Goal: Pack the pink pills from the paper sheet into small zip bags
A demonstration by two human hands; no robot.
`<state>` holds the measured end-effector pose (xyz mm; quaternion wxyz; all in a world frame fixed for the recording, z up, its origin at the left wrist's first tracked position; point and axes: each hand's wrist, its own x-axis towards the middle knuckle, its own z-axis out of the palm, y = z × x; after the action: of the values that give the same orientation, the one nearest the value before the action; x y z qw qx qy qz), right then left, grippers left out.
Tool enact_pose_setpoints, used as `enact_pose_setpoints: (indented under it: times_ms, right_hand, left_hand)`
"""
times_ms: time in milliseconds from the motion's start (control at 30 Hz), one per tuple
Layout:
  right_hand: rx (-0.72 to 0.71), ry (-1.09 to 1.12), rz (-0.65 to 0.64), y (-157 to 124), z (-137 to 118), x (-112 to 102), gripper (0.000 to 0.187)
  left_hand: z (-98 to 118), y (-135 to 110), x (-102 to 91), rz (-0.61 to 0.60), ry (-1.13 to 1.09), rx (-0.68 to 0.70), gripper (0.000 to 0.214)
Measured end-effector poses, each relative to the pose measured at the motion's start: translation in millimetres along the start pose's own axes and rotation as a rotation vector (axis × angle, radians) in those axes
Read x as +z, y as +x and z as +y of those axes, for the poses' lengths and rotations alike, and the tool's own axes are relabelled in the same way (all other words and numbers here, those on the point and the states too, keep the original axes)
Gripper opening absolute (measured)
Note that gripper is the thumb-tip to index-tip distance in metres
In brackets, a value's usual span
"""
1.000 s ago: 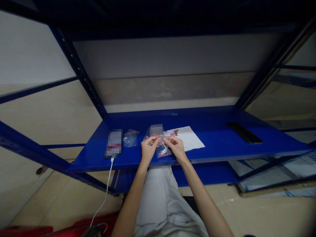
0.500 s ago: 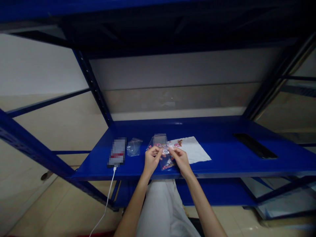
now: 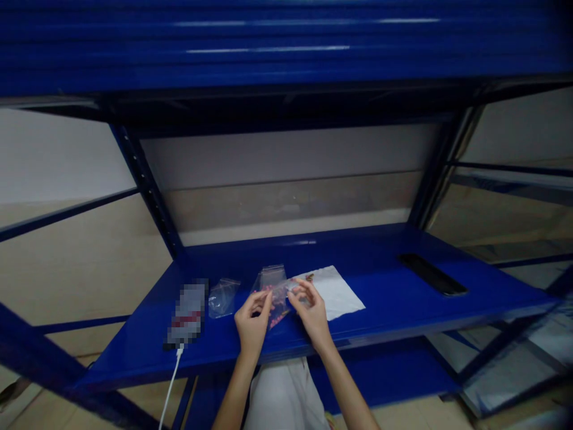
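Observation:
A small clear zip bag (image 3: pixel 278 313) with pink bead-like pieces in it is stretched between my hands, tilted, just above the blue shelf (image 3: pixel 380 304). My left hand (image 3: pixel 251 322) is closed, thumb and forefinger pinching the bag's left side. My right hand (image 3: pixel 311 312) pinches its upper right side, the other fingers curled. Another clear bag (image 3: pixel 272 275) lies just behind, partly covered, with pink pieces near it. To the right, a white paper sheet (image 3: pixel 344 292) has some small brownish pieces (image 3: pixel 309 277) at its top left, close to my right fingertips.
To the left lie a clear plastic bag (image 3: pixel 222 298) and a blurred-out phone (image 3: pixel 188 313) with a white cable (image 3: pixel 168 391) hanging over the front edge. A flat black phone-like object (image 3: pixel 433 275) lies at the right. A blue upper shelf (image 3: pixel 286 54) hangs overhead; rack posts stand at the back corners.
The camera view has shifted, so everything sits lower and further left. My fingertips are slightly further apart, and the held bag has tilted between them.

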<state>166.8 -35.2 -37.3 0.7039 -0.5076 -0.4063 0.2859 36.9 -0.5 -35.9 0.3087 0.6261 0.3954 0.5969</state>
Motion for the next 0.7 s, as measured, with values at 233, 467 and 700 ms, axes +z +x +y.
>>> enact_pose_setpoints:
  times_ms: [233, 467, 700]
  right_hand:
    - [-0.119, -0.055, -0.251, -7, -10, -1, 0.024]
    - [0.036, 0.041, -0.240, -4, -5, -3, 0.030]
    - [0.114, 0.070, -0.205, 0, 1, -6, 0.030]
  left_hand:
    - [5, -4, -1.6, 0.044, 0.213, 0.467, 0.015]
    - [13, -5, 1.6, -0.250, 0.218, 0.433, 0.033]
    - [11, 8, 2.6, -0.095, 0.111, 0.128, 0.019]
